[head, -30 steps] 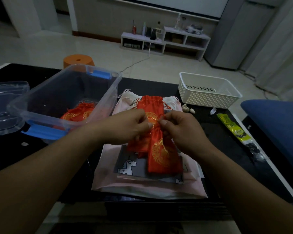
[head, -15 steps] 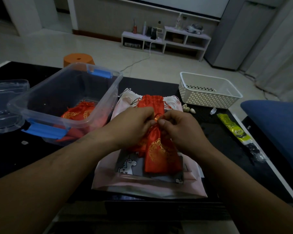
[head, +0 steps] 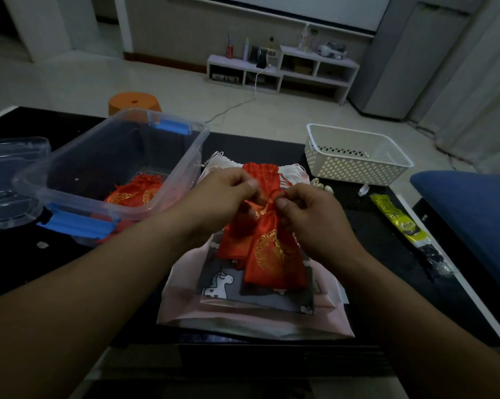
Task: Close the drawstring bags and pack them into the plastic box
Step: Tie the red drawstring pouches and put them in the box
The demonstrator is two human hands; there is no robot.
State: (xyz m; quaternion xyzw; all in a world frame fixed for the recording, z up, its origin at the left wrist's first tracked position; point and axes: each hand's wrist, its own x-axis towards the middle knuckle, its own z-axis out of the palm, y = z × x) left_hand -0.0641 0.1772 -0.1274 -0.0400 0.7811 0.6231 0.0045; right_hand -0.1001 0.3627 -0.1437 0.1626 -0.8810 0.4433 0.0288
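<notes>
Well to the left of the grip the plastic box (head: 70,156) stands open on the counter (head: 372,234), its lid (head: 9,180) set down further left. Red bags (head: 133,192) lie inside it, though I cannot tell how many, so the packing looks begun but far from done. The left hand (head: 223,197) pinches the cord at the gathered neck of a red drawstring bag (head: 274,254), and the right hand (head: 306,214) pinches it from the other side. Both grips are narrow, fingertips closed on the cord and close together. The neck looks cinched, so I judge this bag almost closed and not yet packed. Under the grip lie a second red bag (head: 234,240), a grey unicorn bag (head: 223,283) and a pink bag (head: 243,321), with white bags (head: 293,174) just beyond. All of these appear left to close and pack. Right of the grip, apart, stands a white basket (head: 352,171).
</notes>
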